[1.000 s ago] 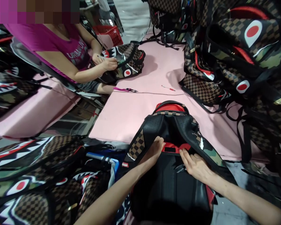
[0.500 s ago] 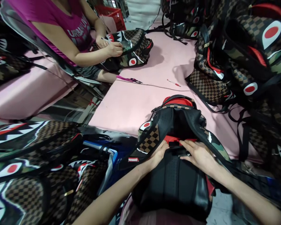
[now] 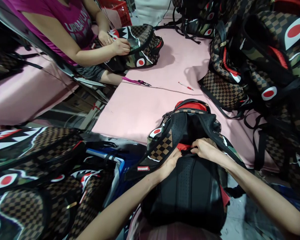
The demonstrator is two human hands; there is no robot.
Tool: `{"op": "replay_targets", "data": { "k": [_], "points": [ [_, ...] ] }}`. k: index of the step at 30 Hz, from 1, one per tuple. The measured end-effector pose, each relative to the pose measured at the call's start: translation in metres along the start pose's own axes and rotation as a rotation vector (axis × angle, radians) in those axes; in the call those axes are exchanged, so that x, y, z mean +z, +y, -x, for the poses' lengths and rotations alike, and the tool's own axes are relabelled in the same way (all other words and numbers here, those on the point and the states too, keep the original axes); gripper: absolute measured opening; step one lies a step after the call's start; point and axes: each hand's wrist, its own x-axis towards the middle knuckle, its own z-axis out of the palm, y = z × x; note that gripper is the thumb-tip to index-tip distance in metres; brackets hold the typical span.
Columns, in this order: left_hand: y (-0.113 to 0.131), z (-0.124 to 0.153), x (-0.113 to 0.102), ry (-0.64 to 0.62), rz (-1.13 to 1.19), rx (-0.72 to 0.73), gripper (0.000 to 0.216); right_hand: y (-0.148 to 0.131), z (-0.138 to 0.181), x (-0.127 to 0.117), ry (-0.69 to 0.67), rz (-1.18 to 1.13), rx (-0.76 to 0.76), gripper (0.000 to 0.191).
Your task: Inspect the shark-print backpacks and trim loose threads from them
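A black backpack [image 3: 187, 190] with checkered and camouflage sides lies across my lap, its padded back panel facing up and its top resting against the pink table. A red-lined opening runs across the panel below the shoulder straps. My left hand [image 3: 170, 164] is closed on the left part of the opening's black edge, fingertips partly hidden. My right hand [image 3: 204, 149] has its fingers curled and pinches the same edge a little to the right. A checkered shoulder strap [image 3: 161, 150] passes beside my left hand.
Across the pink table [image 3: 130, 113], a co-worker's hands [image 3: 121, 46] work on a similar backpack [image 3: 145, 43]. Thread snips [image 3: 143, 83] and a red-and-white pen [image 3: 186, 86] lie on the table. Backpacks pile up at right [image 3: 227, 90] and lower left [image 3: 25, 206].
My right hand has gone from spread fingers on the panel to a curled pinch at the opening's edge. My left hand stays at the edge. The view has shifted slightly.
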Motion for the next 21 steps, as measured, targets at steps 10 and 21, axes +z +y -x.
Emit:
{"op": "replay_targets", "data": {
  "k": [10,21],
  "points": [
    [0.005,-0.004,0.003,0.053,-0.15,-0.013,0.031,0.003,-0.003,0.009,0.097,-0.287,0.014,0.017],
    [0.024,-0.039,-0.025,-0.109,-0.262,0.058,0.028,0.01,0.005,0.012,0.175,-0.402,-0.038,0.019]
  ]
}}
